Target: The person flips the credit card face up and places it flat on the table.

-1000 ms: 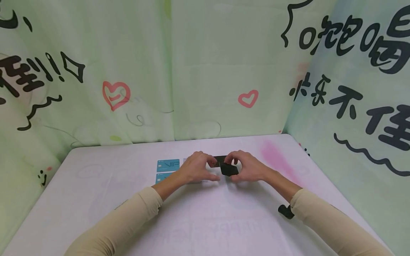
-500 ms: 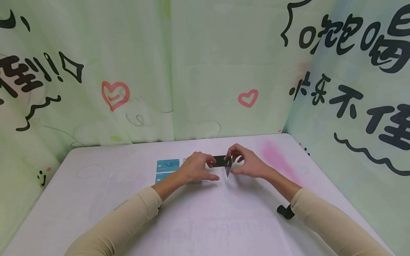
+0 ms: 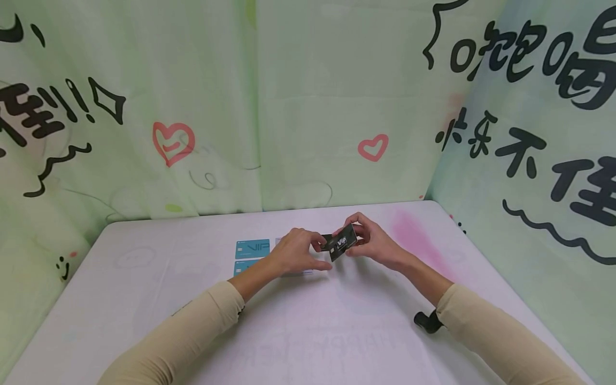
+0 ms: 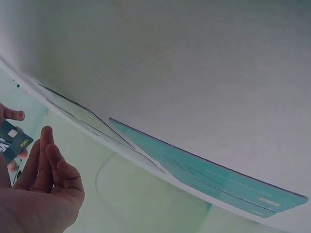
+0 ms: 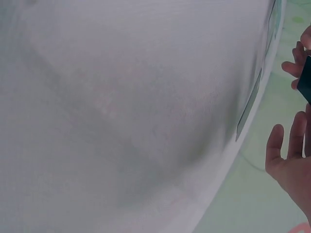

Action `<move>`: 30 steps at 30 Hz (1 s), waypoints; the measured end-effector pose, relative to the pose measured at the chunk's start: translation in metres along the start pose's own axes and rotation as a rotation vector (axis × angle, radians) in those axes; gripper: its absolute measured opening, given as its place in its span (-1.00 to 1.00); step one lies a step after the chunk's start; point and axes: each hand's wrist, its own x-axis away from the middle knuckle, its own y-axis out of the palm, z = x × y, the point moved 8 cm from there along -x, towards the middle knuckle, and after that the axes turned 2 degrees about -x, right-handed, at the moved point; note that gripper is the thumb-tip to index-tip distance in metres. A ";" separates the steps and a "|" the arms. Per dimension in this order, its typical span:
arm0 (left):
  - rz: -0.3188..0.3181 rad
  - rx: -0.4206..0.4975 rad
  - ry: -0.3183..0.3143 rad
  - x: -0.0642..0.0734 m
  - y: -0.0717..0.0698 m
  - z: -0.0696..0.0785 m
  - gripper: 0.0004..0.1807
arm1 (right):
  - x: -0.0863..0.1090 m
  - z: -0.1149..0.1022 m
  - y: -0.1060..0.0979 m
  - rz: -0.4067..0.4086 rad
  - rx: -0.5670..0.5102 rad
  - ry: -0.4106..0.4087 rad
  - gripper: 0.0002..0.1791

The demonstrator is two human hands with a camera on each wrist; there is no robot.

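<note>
In the head view my right hand (image 3: 372, 243) pinches a black card (image 3: 343, 243) with "VIP" on its face, tilted above the table. Left of it, my left hand (image 3: 299, 252) reaches over the table with bent fingers and the thumb apart. Its fingertips are near another black card (image 3: 327, 239), partly hidden behind the held one; whether they touch it I cannot tell. The left wrist view shows the left hand (image 4: 46, 189) with no card between its fingers, and the held card (image 4: 14, 141) beyond.
Two blue VIP cards (image 3: 252, 249) lie one before the other on the white table (image 3: 168, 299), left of the left hand. Pale cards (image 4: 92, 121) lie beside them, mostly covered by that hand in the head view. A black object (image 3: 427, 322) sits by the right cuff.
My right hand has turned the black card it holds, first dark side, then edge-on, now with its VIP face showing. The left hand has stayed nearly still.
</note>
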 end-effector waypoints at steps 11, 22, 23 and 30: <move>0.009 -0.011 0.019 -0.001 -0.001 0.002 -0.51 | 0.000 0.002 0.002 -0.016 -0.054 0.002 -0.46; 0.010 0.003 0.034 -0.001 0.000 0.001 -0.52 | 0.002 0.007 0.000 -0.002 0.045 0.038 -0.43; 0.009 0.000 0.036 -0.001 0.000 0.001 -0.51 | 0.002 0.007 -0.001 0.003 0.078 0.037 -0.43; -0.008 -0.063 0.029 0.000 -0.002 -0.001 -0.51 | 0.003 0.010 -0.006 0.025 0.435 0.030 -0.46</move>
